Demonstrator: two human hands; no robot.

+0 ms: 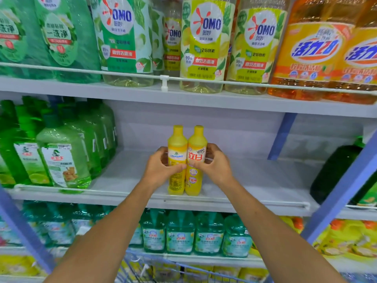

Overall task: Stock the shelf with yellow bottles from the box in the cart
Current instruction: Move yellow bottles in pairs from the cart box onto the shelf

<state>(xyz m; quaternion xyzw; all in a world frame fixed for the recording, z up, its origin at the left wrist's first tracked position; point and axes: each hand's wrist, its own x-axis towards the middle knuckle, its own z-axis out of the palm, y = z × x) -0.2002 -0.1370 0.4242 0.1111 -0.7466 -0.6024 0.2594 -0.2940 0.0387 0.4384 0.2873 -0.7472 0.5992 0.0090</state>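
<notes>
Two yellow bottles stand upright side by side on the middle shelf point(255, 180), near its front rail. The left yellow bottle point(177, 139) shows its back label, and my left hand point(161, 167) wraps around its left side. The right yellow bottle point(196, 144) shows a red and white front label, and my right hand point(214, 162) grips it from the right. The two bottles touch each other. The cart point(142, 268) shows only as blue wire at the bottom, with yellow packs behind it. The box is hidden.
Green detergent bottles point(61, 156) fill the middle shelf's left part. A dark green bottle point(336, 170) stands at its right end. Large OMO bottles point(204, 43) and orange jugs point(318, 52) sit on the shelf above, teal bottles point(179, 231) below. Blue shelf braces point(283, 135) slant at right.
</notes>
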